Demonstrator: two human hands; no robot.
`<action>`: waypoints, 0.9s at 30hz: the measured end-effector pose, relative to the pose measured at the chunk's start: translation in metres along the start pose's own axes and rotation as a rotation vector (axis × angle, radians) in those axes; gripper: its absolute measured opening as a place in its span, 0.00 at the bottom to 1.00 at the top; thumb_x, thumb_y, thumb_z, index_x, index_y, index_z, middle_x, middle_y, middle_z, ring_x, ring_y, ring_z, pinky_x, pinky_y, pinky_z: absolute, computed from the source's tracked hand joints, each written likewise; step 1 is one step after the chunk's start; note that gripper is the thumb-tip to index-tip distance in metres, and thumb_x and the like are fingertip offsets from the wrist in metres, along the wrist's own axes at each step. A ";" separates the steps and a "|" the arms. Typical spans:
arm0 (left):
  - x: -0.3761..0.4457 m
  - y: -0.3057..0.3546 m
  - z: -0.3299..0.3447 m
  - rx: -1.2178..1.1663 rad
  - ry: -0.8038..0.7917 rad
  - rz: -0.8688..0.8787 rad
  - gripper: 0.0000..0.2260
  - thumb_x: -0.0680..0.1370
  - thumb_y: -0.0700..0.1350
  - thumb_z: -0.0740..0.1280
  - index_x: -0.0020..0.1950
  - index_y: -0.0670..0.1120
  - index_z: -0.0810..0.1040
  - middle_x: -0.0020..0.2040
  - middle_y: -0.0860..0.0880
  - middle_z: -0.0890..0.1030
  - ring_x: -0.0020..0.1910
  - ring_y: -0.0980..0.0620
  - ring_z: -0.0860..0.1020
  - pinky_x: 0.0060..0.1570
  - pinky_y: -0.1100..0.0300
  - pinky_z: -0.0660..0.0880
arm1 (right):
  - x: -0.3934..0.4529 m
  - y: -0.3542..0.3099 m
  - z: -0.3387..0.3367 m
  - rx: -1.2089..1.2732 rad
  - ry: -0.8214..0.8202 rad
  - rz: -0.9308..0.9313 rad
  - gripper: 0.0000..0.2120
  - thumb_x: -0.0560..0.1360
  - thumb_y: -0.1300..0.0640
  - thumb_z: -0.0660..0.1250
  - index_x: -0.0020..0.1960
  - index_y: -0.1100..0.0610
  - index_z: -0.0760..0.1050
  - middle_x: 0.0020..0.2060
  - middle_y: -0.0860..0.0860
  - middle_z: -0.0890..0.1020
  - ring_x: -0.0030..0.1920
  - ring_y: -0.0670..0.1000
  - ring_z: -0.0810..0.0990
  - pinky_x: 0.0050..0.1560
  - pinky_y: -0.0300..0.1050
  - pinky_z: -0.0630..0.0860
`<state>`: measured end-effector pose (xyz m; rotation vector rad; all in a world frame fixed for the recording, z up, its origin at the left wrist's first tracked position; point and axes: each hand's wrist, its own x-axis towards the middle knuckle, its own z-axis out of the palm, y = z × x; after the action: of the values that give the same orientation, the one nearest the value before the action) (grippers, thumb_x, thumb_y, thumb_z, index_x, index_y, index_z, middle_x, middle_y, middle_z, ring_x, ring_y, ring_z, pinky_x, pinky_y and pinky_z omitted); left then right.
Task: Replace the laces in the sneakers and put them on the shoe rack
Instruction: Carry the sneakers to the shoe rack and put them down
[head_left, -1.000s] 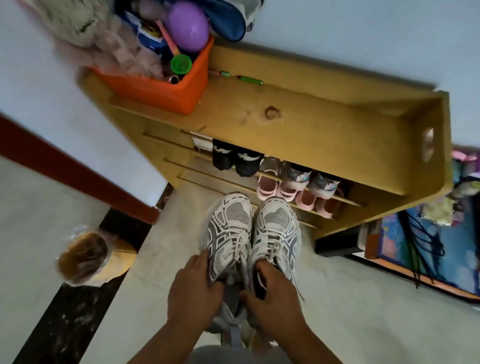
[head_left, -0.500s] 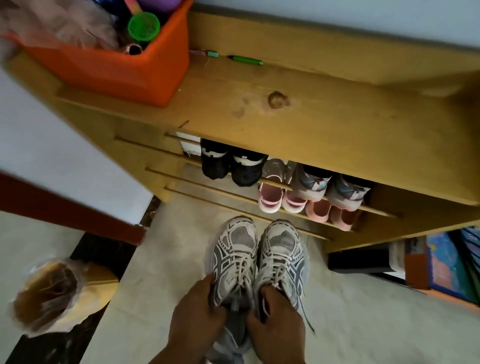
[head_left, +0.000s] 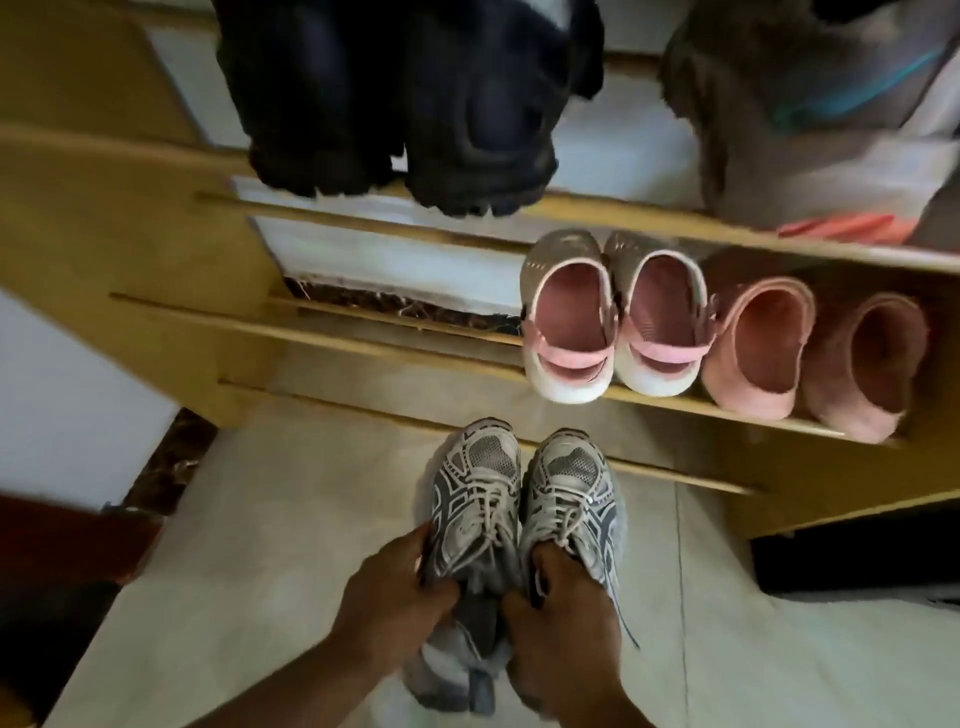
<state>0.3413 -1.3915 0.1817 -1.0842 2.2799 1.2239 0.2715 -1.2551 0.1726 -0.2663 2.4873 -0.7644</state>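
While your left hand (head_left: 395, 587) and right hand (head_left: 561, 613) each grip a sneaker (head_left: 475, 499) heel, toes point toward the shoe rack (head_left: 363, 353) just ahead.

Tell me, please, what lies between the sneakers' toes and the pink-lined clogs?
In the head view, only the rack's lowest wooden slats lie between the sneakers and the clogs.

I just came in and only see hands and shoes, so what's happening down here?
A person holds a pair of laced grey-and-white sneakers, one in each hand. The left hand grips the left shoe near its collar; the right hand grips the right one. The toes point at the wooden shoe rack and reach its lowest rail. On the shelf above sit white-and-pink clogs and plain pink clogs; black shoes sit higher. The sneakers are not yet shelved.
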 end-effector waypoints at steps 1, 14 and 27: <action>0.019 -0.010 0.010 0.015 0.017 0.023 0.26 0.64 0.55 0.60 0.63 0.62 0.71 0.53 0.61 0.79 0.43 0.57 0.79 0.39 0.70 0.70 | 0.016 0.009 0.014 -0.009 0.016 -0.025 0.08 0.63 0.48 0.62 0.41 0.46 0.66 0.36 0.47 0.77 0.38 0.52 0.76 0.36 0.41 0.69; 0.162 -0.035 0.038 -0.044 0.297 0.283 0.11 0.74 0.48 0.65 0.56 0.57 0.77 0.41 0.58 0.79 0.38 0.57 0.78 0.35 0.65 0.71 | 0.153 0.029 0.056 -0.161 0.205 -0.521 0.09 0.71 0.51 0.66 0.45 0.52 0.67 0.37 0.47 0.70 0.37 0.49 0.69 0.31 0.37 0.60; 0.196 -0.033 0.034 -0.093 0.447 0.474 0.19 0.78 0.57 0.61 0.68 0.56 0.70 0.59 0.57 0.76 0.55 0.57 0.76 0.51 0.66 0.72 | 0.171 0.060 0.037 -0.410 -0.011 -0.801 0.46 0.71 0.53 0.67 0.73 0.46 0.35 0.69 0.42 0.63 0.67 0.44 0.52 0.62 0.24 0.42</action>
<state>0.2358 -1.4660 0.0272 -0.9513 2.9749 1.3744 0.1446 -1.2795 0.0402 -1.4611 2.4781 -0.5061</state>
